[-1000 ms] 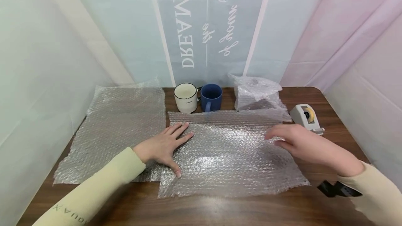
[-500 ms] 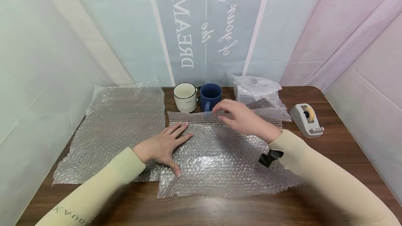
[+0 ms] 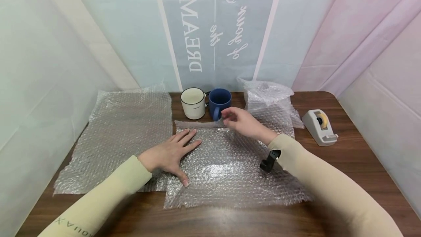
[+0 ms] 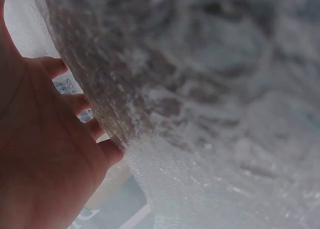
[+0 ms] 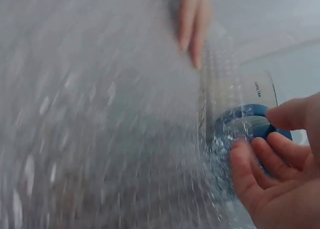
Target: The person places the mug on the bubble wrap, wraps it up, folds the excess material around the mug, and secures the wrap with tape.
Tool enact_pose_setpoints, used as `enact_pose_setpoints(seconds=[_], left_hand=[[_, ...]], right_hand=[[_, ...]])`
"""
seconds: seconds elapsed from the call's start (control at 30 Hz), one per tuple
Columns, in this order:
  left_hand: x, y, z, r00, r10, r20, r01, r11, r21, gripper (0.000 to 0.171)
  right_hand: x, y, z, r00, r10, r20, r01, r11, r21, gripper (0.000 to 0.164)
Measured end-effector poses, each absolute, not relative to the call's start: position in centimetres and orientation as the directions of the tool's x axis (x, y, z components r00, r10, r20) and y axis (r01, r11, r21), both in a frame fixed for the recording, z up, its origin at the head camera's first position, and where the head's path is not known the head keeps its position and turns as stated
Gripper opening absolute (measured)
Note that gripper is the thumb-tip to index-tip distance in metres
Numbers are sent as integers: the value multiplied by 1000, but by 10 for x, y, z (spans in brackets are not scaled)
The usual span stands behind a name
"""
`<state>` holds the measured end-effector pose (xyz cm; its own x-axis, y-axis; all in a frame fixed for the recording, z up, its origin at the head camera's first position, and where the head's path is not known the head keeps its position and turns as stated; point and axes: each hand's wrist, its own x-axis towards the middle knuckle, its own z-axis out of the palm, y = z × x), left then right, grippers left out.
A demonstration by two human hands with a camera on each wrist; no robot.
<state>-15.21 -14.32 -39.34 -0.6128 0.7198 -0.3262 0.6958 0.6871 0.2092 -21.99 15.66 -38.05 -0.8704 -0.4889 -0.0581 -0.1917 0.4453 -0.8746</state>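
My right grip (image 3: 241,123) has thumb and fingertips drawn together, pinching the far edge of the bubble wrap sheet (image 3: 213,189); edge rises into a small peak there. Half a second ago this grip hung loose above the sheet with that edge flat; a second ago it was over the right end. My left grip (image 3: 169,156) lies flat, fingers spread wide, thumb out, pressing the sheet's left side, holding nothing, same spot as before.

Sheet is clear, crinkly, ragged along the near edge, bright glare mid-way, spread on the brown wood-grain surface (image 3: 355,156) right in front of me. Its left end meets a second wrap sheet (image 3: 128,134); can't tell which is on top.

Just past my right fingertips: blue mug (image 3: 219,100), handle toward me, beside a white mug (image 3: 193,103) with dark rim. Right of those, a crumpled clear-wrap bundle (image 3: 268,94), then a pale tape dispenser (image 3: 319,127) with yellow roll.

Writing: white mug has tiny dark lettering, too small to read surely. Left sleeve (image 3: 98,193) has dark letters, X clear, rest unsure. Backdrop (image 3: 279,39) shows "DREAMS" and "the", both flipped.
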Motion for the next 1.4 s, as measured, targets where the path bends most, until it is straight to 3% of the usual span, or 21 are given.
enact_pose_setpoints(seconds=[0.1,0.2,0.33,0.6,0.93,1.4], left_hand=[[-152,-143,-394,-614,717,-329,694,689,209,139],[-152,-144,-394,-616,713,-336,688,694,212,139],[-152,-143,-394,-616,708,-347,685,698,208,139],[-152,-141,-394,-603,714,-355,683,693,233,137],[-157,-139,-391,-602,703,-379,677,701,226,138],[-161,-143,-389,-597,699,-393,677,702,220,139]], right_hand=[[-222,149,-383,-877,-446,-180,63,264,-962,41],[-222,138,-384,-856,-431,-288,293,55,-954,45],[-222,124,-388,-836,-415,-360,429,-85,-899,46],[-225,124,-394,-902,-308,-303,343,-82,-936,23],[-224,144,-377,-948,-287,-138,169,-85,-982,20],[-180,195,-347,-895,-435,-96,36,144,-989,21]])
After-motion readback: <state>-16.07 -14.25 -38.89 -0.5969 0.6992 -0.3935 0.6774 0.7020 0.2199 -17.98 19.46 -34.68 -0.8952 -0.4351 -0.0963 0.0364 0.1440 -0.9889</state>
